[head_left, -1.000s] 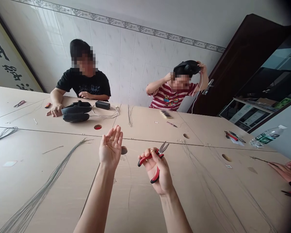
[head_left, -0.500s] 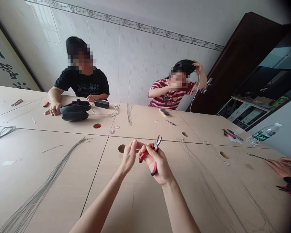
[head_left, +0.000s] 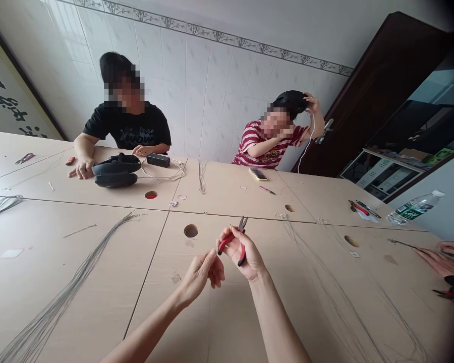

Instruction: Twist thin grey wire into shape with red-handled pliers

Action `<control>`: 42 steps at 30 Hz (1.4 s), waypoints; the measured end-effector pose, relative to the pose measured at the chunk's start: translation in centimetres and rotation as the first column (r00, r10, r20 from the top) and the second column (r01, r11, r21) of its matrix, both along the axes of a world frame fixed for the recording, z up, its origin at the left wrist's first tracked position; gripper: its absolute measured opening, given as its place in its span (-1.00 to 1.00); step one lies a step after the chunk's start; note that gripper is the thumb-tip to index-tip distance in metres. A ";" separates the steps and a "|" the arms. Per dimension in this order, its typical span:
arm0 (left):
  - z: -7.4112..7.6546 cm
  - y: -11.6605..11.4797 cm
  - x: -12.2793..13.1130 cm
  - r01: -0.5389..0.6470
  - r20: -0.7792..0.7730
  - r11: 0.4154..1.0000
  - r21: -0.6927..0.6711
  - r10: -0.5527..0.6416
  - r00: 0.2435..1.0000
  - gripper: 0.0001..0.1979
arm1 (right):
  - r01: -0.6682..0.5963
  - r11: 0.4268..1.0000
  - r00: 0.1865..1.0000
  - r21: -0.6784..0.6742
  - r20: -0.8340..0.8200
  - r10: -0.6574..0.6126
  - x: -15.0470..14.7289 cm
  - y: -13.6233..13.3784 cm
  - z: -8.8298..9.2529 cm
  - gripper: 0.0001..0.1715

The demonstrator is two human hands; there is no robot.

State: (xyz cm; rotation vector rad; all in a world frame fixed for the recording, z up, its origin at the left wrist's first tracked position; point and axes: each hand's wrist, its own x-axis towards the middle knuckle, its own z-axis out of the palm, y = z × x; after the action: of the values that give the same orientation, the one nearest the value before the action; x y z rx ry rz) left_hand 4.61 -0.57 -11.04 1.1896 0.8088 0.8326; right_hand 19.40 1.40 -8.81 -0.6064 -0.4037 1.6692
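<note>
In my right hand (head_left: 251, 257) is a pair of pliers (head_left: 226, 243) with red and black handles, its metal jaws pointing up and away from me. The handles are spread apart across the palm, and the jaws look nearly closed. My left hand (head_left: 201, 275) is just below and to the left, with thumb and forefinger pinched near the tip of one handle. Whatever lies in that pinch is too fine to make out. To the left, a long bundle of thin grey wires (head_left: 87, 267) lies on the table (head_left: 166, 322); fainter loose wires (head_left: 336, 297) spread out on the right.
Across the table sit two people, one beside a black headset (head_left: 115, 171), the other holding a headset on their head. A co-worker's hands (head_left: 439, 259) handle wire at the right edge. A water bottle (head_left: 414, 207), other pliers (head_left: 358, 206) and a round table hole (head_left: 190, 231) are around.
My left hand has drawn down and toward me, away from the right hand's fingertips. The pliers have shifted slightly down, and their jaws look closer together than before.
</note>
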 end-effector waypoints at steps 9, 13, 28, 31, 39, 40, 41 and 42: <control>1.2 -1.5 -1.3 0.475 0.386 0.818 -0.326 -0.343 0.856 -0.51 | -0.148 0.988 0.976 0.033 -0.158 0.151 -0.3 -0.1 -0.9 -0.90; 2.5 -1.4 -1.0 0.577 0.654 0.747 -0.329 -0.260 0.710 -0.62 | -0.139 0.990 0.969 0.023 -0.202 0.141 -0.6 -0.3 -1.0 -0.90; 6.8 5.2 -0.7 -0.257 0.737 0.867 -0.426 0.498 0.457 -0.55 | 0.021 0.993 0.999 0.118 0.027 -0.025 -2.2 -1.8 -0.3 -0.83; 5.7 5.1 -0.7 -0.336 0.690 0.895 -0.292 0.441 0.574 -0.61 | 0.057 0.981 0.985 0.186 0.152 -0.087 -2.2 -2.4 1.2 -0.83; 5.1 3.0 0.7 -0.343 0.271 0.917 0.204 0.284 0.920 -0.61 | 0.046 0.944 0.682 0.326 0.680 -0.268 -2.5 -4.1 3.6 -0.75; 5.1 2.9 0.7 -0.311 0.215 0.921 0.234 0.263 0.941 -0.61 | 0.043 0.940 0.666 0.337 0.692 -0.278 -2.6 -4.3 3.7 -0.74; 5.0 2.8 0.6 -0.266 0.158 0.926 0.269 0.230 0.960 -0.61 | 0.040 0.936 0.660 0.349 0.694 -0.287 -2.6 -4.3 3.8 -0.74; 4.8 2.8 0.4 -0.215 0.100 0.927 0.309 0.193 0.976 -0.61 | 0.038 0.933 0.661 0.358 0.691 -0.293 -2.6 -4.4 3.9 -0.73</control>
State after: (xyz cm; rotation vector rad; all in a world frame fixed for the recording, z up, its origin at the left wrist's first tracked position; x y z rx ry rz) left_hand 5.05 2.20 -6.24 1.3663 0.7697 1.2042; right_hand 16.85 -2.97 -4.95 -1.0371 -1.1496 1.0715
